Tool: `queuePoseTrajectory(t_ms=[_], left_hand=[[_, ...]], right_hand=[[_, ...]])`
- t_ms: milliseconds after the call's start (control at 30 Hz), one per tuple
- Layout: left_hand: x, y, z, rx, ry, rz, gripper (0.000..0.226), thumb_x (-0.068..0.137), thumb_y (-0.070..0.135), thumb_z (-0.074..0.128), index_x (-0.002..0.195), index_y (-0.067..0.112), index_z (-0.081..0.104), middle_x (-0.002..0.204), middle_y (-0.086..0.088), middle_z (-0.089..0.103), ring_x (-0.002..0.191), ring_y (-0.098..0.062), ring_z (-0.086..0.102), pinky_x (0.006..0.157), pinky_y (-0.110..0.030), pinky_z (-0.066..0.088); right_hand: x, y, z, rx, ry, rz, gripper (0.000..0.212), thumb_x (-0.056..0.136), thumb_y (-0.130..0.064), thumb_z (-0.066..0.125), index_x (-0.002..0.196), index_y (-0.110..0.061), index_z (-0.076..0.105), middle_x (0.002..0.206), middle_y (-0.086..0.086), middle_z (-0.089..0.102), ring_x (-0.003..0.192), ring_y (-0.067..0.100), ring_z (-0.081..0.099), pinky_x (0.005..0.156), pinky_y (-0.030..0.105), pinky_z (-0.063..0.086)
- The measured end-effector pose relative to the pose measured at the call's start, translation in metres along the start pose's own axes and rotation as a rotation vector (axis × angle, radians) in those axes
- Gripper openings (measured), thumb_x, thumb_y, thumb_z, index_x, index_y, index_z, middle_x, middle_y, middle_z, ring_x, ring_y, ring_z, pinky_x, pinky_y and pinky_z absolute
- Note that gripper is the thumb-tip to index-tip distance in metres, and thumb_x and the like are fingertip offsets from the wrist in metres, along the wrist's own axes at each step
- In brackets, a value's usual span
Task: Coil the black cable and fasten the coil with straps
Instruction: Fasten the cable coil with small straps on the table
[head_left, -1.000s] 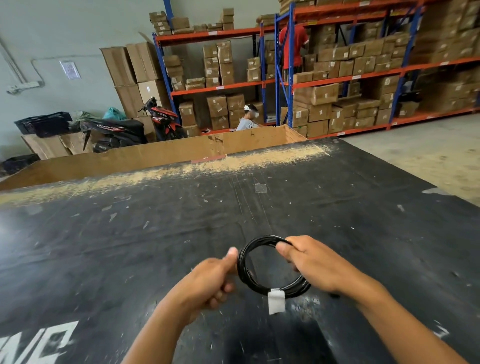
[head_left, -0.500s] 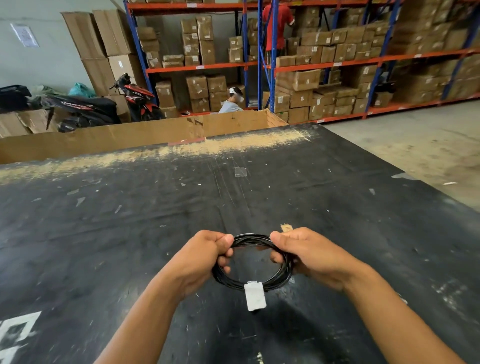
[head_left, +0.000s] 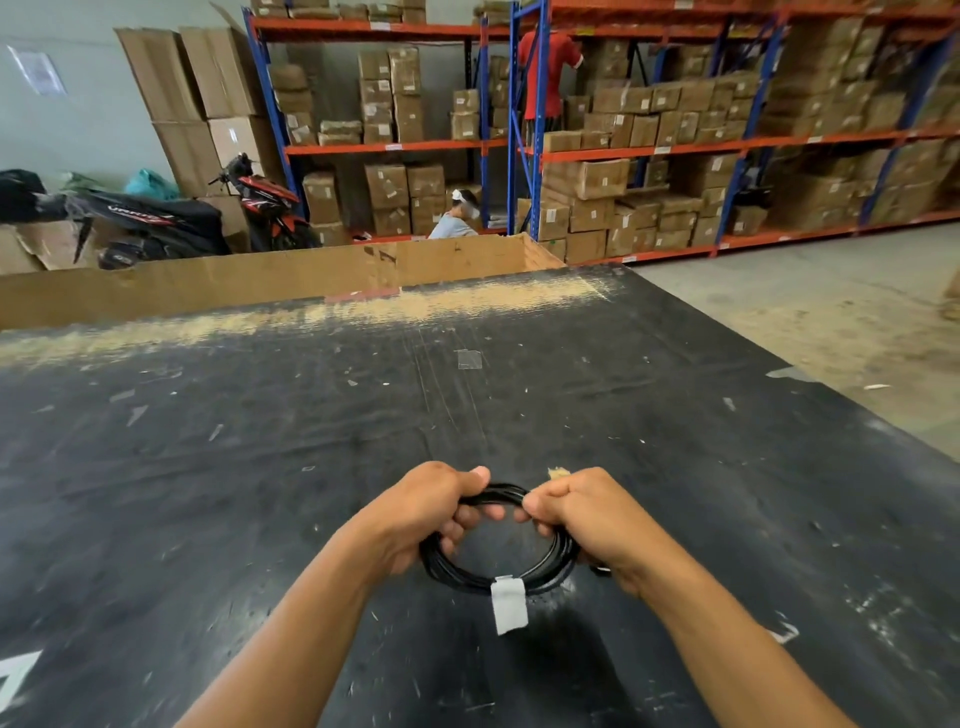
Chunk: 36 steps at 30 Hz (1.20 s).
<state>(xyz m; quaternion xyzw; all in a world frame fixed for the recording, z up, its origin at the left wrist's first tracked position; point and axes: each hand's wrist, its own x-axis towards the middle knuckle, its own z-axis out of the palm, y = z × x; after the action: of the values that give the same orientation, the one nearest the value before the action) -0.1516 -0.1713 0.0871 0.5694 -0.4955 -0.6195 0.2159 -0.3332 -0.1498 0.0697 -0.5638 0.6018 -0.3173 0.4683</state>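
The black cable (head_left: 467, 576) is wound into a small round coil, held just above the black table (head_left: 260, 467). A white strap (head_left: 509, 603) is wrapped around the coil's near side and hangs down. My left hand (head_left: 421, 514) grips the coil's left and top part. My right hand (head_left: 587, 514) grips its right and top part. The two thumbs nearly meet over the top of the coil. A small tan scrap (head_left: 558, 473) shows just beyond my right hand.
A long cardboard wall (head_left: 260, 280) borders the table's far edge. Behind it stand two motorbikes (head_left: 171, 218), shelves (head_left: 675, 140) full of cartons, a seated person (head_left: 454, 221) and a person in red (head_left: 545, 73). Concrete floor (head_left: 831, 312) lies to the right.
Both hands have closed in on the coil's top and come nearer together. The coil has tilted flatter, with the white strap still hanging at its near side.
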Motion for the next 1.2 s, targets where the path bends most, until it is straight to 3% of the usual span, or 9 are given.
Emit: queuePoseTrajectory(t_ms=[133,333,500,567,700,800,933,1100,1200], left_hand=[[0.006,-0.006,0.003,-0.052,0.118,0.041,0.046,0.099,0.041,0.045,0.074,0.008,0.066,0.044,0.009,0.030,0.036,-0.006,0.022,0.033,-0.018,0.021],[0.004,-0.024,0.011,-0.043,0.054,0.159,0.042,0.101,0.039,0.048,0.075,0.012,0.067,0.049,0.010,0.037,0.042,-0.007,0.025,0.037,-0.018,0.025],[0.007,-0.026,0.017,0.191,0.175,0.288,0.041,0.100,0.036,0.051,0.069,0.017,0.070,0.053,0.008,0.047,0.041,-0.005,0.034,0.043,-0.019,0.029],[0.008,-0.027,0.016,0.204,0.205,0.308,0.041,0.099,0.035,0.052,0.065,0.019,0.069,0.052,0.009,0.046,0.041,-0.006,0.034,0.044,-0.021,0.029],[0.009,-0.024,0.011,0.175,0.232,0.299,0.040,0.099,0.035,0.053,0.067,0.019,0.070,0.051,0.010,0.044,0.043,-0.008,0.031,0.045,-0.024,0.027],[0.007,-0.022,0.011,0.196,0.217,0.314,0.040,0.099,0.036,0.052,0.067,0.020,0.070,0.051,0.011,0.045,0.042,-0.008,0.032,0.046,-0.025,0.027],[0.002,-0.024,0.020,0.303,0.282,0.419,0.042,0.101,0.041,0.044,0.068,0.025,0.063,0.042,0.018,0.047,0.036,-0.001,0.036,0.045,-0.022,0.029],[-0.002,-0.024,0.023,0.203,0.197,0.432,0.038,0.101,0.042,0.042,0.073,0.025,0.061,0.051,0.016,0.042,0.045,-0.001,0.036,0.051,-0.024,0.031],[-0.001,-0.026,0.023,0.306,0.303,0.443,0.039,0.101,0.038,0.042,0.070,0.023,0.059,0.052,0.012,0.042,0.044,-0.006,0.035,0.051,-0.028,0.031]], right_hand=[[-0.002,-0.002,0.002,0.043,0.047,-0.022,0.027,0.092,-0.021,0.058,0.076,-0.011,0.077,0.057,-0.007,0.057,0.046,0.007,0.042,0.039,0.018,0.029],[-0.007,0.009,0.001,0.125,0.033,0.026,0.028,0.095,-0.023,0.057,0.083,-0.008,0.077,0.057,-0.007,0.056,0.037,0.001,0.038,0.037,0.017,0.028],[-0.005,0.015,0.001,0.149,0.047,0.033,0.030,0.096,-0.025,0.057,0.081,-0.007,0.076,0.058,-0.004,0.055,0.040,0.005,0.038,0.039,0.019,0.029],[-0.006,0.016,0.000,0.097,0.043,-0.020,0.032,0.095,-0.027,0.057,0.082,-0.004,0.074,0.062,0.002,0.054,0.046,0.008,0.038,0.043,0.022,0.030],[-0.014,0.015,-0.004,-0.179,-0.012,-0.280,0.019,0.093,-0.023,0.059,0.088,-0.010,0.072,0.057,-0.008,0.049,0.052,0.003,0.039,0.052,0.023,0.033],[-0.015,0.017,0.001,-0.365,0.136,-0.317,0.022,0.095,-0.026,0.054,0.079,-0.016,0.065,0.062,0.000,0.060,0.056,0.009,0.050,0.057,0.032,0.041],[-0.014,0.013,0.010,-0.422,0.316,-0.299,0.028,0.096,-0.028,0.047,0.073,-0.018,0.058,0.060,-0.002,0.053,0.067,0.024,0.054,0.064,0.037,0.040],[-0.015,0.015,0.014,-0.402,0.374,-0.299,0.031,0.098,-0.028,0.043,0.070,-0.020,0.052,0.054,-0.004,0.047,0.058,0.017,0.047,0.057,0.034,0.034],[-0.016,0.018,0.014,-0.302,0.280,-0.285,0.031,0.097,-0.035,0.046,0.071,-0.025,0.058,0.054,-0.004,0.056,0.054,0.005,0.051,0.056,0.025,0.039]])
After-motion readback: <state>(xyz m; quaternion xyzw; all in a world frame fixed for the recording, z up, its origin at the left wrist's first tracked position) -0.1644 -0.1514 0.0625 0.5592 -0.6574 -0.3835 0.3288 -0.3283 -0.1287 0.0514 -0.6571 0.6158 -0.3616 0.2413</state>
